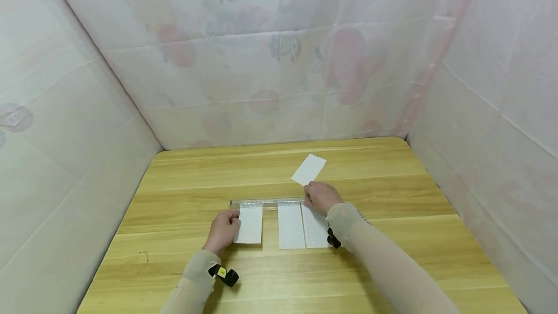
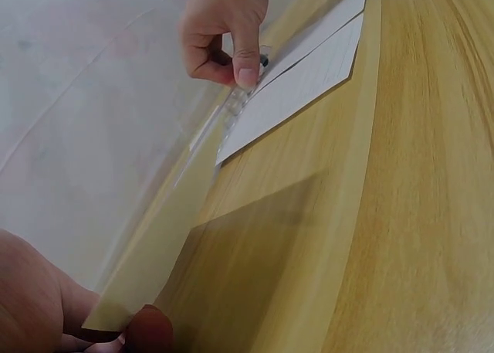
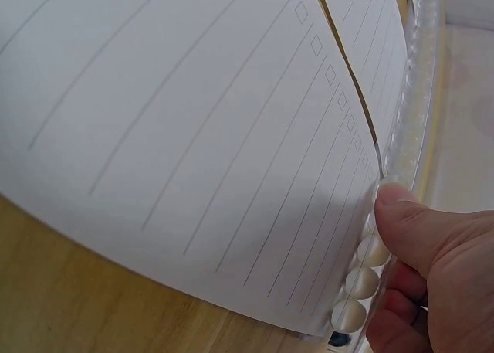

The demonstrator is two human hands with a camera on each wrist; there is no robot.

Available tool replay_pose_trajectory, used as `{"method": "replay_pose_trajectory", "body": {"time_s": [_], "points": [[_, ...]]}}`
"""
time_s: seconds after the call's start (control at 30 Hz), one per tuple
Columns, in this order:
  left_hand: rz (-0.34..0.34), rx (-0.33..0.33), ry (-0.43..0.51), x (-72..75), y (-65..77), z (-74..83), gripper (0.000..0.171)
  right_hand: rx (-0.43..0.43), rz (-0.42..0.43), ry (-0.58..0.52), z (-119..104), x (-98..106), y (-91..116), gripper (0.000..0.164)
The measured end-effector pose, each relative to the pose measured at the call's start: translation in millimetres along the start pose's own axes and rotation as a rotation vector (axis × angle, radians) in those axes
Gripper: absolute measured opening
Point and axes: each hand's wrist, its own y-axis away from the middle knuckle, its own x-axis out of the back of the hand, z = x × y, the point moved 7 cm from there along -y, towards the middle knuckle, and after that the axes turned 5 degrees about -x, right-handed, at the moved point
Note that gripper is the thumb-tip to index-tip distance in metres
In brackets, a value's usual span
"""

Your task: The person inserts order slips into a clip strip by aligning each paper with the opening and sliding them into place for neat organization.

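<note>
A clear plastic binding strip (image 1: 270,202) with a row of rings lies across the table. My right hand (image 1: 321,196) grips it near its right end, with the thumb (image 3: 401,202) on top and the fingers curled beneath. Two lined paper sheets, one left (image 1: 291,227) and one right (image 1: 315,224), lie side by side with their far edges at the strip. At the left end, my left hand (image 1: 224,231) pinches a small paper sheet (image 1: 250,224) by its left side, between thumb and fingers. That sheet slants above the table and casts a shadow.
Beyond the right hand a loose white card (image 1: 309,167) lies at an angle. The wooden table (image 1: 183,188) ends at fabric walls (image 1: 270,76) at the back and sides. Each wrist bears a black strap device (image 1: 224,274).
</note>
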Motion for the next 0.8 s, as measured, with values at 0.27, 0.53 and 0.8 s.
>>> {"method": "replay_pose_trajectory", "body": {"time_s": [0.27, 0.53, 0.8], "points": [[0.012, -0.003, 0.005, -2.9, 0.4, 1.4, 0.033, -0.007, -0.004, 0.002, -1.7, 2.3, 0.6, 0.023], [0.014, -0.034, 0.018, -3.6, 0.8, 4.3, 0.032, -0.016, -0.002, 0.010, -1.4, 1.6, 0.1, 0.024], [0.008, -0.024, 0.029, -6.6, 0.4, 3.8, 0.032, -0.011, 0.006, 0.011, -1.6, 1.6, 0.4, 0.024]]}}
